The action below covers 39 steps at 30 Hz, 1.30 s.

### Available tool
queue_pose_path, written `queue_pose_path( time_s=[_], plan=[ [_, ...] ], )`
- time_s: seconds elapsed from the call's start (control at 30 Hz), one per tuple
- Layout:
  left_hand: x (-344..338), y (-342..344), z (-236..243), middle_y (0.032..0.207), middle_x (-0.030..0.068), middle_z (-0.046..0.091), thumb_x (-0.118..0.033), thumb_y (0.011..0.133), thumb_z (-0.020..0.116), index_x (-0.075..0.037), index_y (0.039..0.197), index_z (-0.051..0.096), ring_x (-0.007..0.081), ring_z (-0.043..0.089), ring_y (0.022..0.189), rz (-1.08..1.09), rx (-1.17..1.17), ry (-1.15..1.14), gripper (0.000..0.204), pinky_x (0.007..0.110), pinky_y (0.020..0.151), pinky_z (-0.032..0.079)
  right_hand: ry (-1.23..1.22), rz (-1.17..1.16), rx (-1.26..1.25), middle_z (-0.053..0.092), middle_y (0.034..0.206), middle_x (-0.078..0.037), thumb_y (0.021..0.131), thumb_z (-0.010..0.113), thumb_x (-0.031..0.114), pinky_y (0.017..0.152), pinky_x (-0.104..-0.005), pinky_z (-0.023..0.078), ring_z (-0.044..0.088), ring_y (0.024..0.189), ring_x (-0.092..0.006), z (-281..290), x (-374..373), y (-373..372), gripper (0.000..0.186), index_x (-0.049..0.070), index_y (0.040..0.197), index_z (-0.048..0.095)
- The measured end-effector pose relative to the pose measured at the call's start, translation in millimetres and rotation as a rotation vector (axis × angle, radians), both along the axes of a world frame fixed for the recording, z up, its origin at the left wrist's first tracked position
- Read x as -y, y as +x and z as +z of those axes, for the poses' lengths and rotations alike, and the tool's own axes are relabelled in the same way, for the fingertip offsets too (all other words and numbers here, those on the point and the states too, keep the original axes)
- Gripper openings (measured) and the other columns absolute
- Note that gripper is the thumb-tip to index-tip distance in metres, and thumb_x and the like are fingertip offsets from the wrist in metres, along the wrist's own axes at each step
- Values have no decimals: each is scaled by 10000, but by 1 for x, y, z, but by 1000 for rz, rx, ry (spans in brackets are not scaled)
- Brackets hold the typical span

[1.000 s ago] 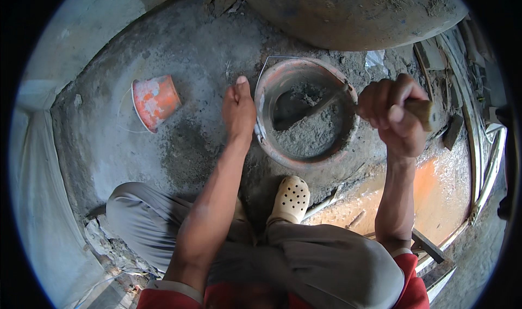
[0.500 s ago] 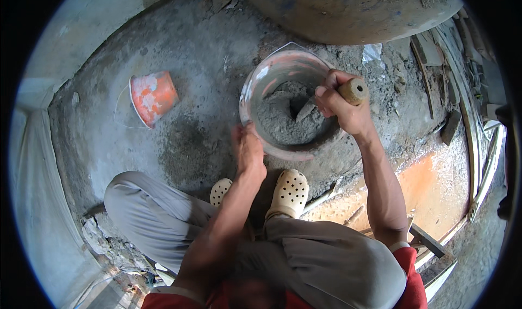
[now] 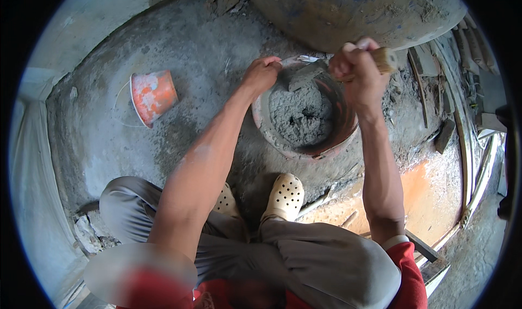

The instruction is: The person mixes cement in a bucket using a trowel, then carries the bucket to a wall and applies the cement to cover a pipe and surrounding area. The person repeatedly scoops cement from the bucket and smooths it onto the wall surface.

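A bucket (image 3: pixel 261 125) of wet grey mortar (image 3: pixel 300 113) stands in front of me, its orange wall smeared with cement. My left hand (image 3: pixel 261 74) is closed on the bucket's far left rim, by the wire handle. Above the right side of the bucket, my right hand (image 3: pixel 359 76) is wrapped round the thick wooden handle of a trowel (image 3: pixel 387 61). The trowel's blade, coated with mortar, lies across the far inside of the bucket, over the mortar. Part of the tool is hidden behind my fingers.
A small orange bucket (image 3: pixel 154 97) spattered with cement lies on its side at the left. A large round, dirty basin (image 3: pixel 353 10) rises beyond the mortar bucket. Wood strips (image 3: pixel 421 86) and rubble lie at the right. My clogs (image 3: pixel 285 196) are close to the bucket.
My left hand has moved from the bucket's near left side to its far rim. My right hand has lifted the trowel blade out of the mortar toward the far side. The bucket has shifted slightly right.
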<state>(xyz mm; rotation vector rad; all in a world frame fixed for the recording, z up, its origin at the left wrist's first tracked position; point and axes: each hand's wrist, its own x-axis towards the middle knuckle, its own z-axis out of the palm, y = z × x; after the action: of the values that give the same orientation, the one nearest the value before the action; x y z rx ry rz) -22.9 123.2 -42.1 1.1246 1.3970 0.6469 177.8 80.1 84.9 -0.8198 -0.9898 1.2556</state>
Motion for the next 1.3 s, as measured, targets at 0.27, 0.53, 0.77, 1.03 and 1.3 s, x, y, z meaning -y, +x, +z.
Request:
queue_pose_path(
  time_s=[0.27,0.53,0.77,1.03,1.3],
  plan=[
    [-12,-8,-6,1322,111,659,-257,1014,633,-14,1432,570,189,608,1214,-50,32,-110,488,317,1023,478,-4,301,549,562,637,-5,815,695,43,550,-273,404,502,569,-98,-25,70,32,253,54,670,487],
    [-13,-8,0,1282,93,672,-265,1011,648,-16,1434,575,169,612,1180,-65,119,-154,496,310,994,487,91,91,-11,579,647,-30,870,682,13,495,-273,425,532,527,-99,18,4,24,182,62,778,533],
    [-19,-14,-14,1187,68,702,-231,1006,660,-2,1413,593,145,652,1039,-91,125,-80,472,294,916,523,-52,113,433,556,634,19,840,722,80,537,-268,411,502,604,-60,-60,-5,-34,248,68,711,510],
    [-19,-15,-15,1308,150,696,-274,1007,640,-54,1337,684,226,645,1205,-64,31,-90,398,353,1046,485,12,360,716,488,603,14,809,716,75,563,-293,390,442,608,-77,-28,31,-1,264,57,670,493],
    [-19,-12,-9,1270,126,693,-252,1019,650,-16,1375,646,186,644,1145,-106,13,-61,427,332,973,520,41,235,207,573,629,-64,900,618,9,511,-278,430,521,547,-111,13,29,27,189,73,765,503]
  ],
)
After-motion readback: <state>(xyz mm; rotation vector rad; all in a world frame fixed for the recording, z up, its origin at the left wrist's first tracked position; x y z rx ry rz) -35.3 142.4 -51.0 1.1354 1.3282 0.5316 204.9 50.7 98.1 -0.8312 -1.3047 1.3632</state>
